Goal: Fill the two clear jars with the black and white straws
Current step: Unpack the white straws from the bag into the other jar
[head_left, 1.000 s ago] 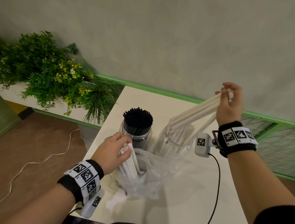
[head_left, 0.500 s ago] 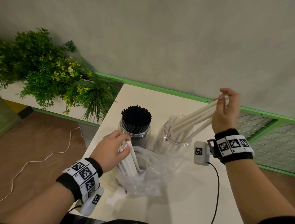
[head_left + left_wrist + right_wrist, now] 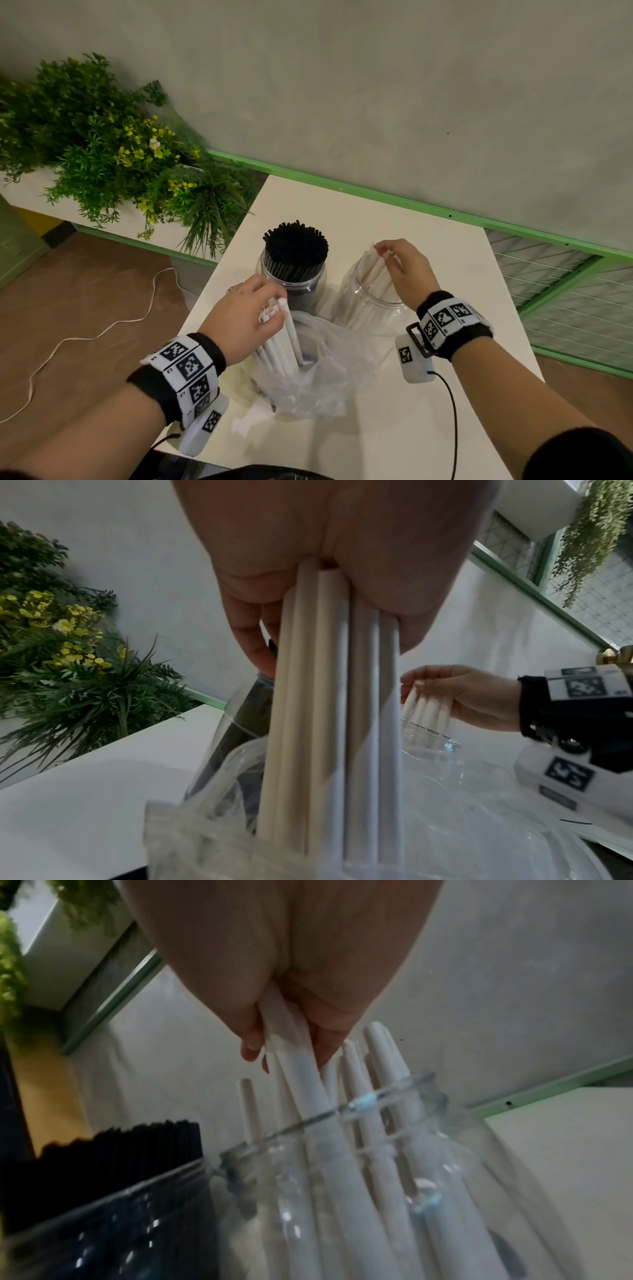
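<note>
Left hand [image 3: 244, 317]: fingers curled around the top ends of a bundle of white straws [image 3: 279, 342], thumb on the near side; in the left wrist view the straws [image 3: 329, 710] run straight down from the palm [image 3: 325, 542] into the bag.
Plastic bag [image 3: 318, 373]: clear, crumpled, on the counter [image 3: 394, 428] in front of both jars; the lower ends of the left hand's straws stand inside it.
Right hand [image 3: 406, 270]: over the mouth of the right jar, fingers pinched together on the upper ends of a few white straws; the right wrist view shows those straws [image 3: 301, 1074] leaving the fingers [image 3: 251, 1039] and slanting down into the jar.
Right jar [image 3: 363, 308]: clear, upright, partly filled with white straws that lean at loose angles; its rim [image 3: 342, 1112] lies just below the right hand's fingertips.
Left jar [image 3: 293, 279]: clear, upright, just beside the right jar, packed with black straws [image 3: 294, 245] whose tips stand above the rim.
Left hand against left jar: knuckles near the jar's front wall; touching or not cannot be told.
Wristbands [image 3: 186, 370]: black bands with square black-and-white markers on both wrists, each with a small white camera unit below.
Surroundings: green plants with yellow flowers [image 3: 113, 154] in a white planter left of the counter; a white cord [image 3: 102, 329] on the brown floor.
</note>
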Action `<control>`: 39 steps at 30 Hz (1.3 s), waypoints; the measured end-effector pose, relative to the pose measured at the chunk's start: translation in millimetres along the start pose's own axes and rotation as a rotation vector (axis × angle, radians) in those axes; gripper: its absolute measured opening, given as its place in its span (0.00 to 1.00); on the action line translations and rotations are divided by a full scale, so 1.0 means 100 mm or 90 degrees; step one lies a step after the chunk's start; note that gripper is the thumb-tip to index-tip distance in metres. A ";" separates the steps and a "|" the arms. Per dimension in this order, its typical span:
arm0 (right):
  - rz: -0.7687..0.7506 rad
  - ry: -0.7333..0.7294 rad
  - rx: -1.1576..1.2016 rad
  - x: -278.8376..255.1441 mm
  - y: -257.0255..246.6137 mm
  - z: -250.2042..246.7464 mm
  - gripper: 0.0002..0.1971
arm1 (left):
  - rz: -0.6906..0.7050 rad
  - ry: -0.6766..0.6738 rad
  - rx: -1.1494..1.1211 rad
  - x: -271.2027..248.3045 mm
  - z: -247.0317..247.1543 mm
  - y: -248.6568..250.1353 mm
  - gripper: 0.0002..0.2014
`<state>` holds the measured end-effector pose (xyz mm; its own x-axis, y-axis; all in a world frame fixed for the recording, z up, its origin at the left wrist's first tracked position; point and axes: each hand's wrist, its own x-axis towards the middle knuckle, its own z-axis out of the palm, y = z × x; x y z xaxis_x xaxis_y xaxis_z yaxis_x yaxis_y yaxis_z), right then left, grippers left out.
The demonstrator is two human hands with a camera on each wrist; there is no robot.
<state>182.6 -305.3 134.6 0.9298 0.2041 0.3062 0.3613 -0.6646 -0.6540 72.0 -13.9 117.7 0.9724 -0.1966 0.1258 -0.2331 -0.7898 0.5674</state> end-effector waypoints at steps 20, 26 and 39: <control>0.002 -0.208 -0.335 0.20 0.16 0.00 0.41 | -0.004 -0.013 -0.005 0.01 0.00 -0.01 0.18; 0.114 -0.128 -0.414 0.27 0.00 0.21 0.26 | -0.008 -0.018 -0.004 0.00 0.01 -0.04 0.16; 0.020 -0.059 -0.331 0.31 0.21 -0.02 0.18 | 0.005 -0.030 -0.007 0.00 0.00 -0.07 0.17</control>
<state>219.2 -314.7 132.1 0.9503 0.2254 0.2148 0.2727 -0.9355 -0.2249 73.4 -8.9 113.7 0.9689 -0.2297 0.0919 -0.2399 -0.7820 0.5753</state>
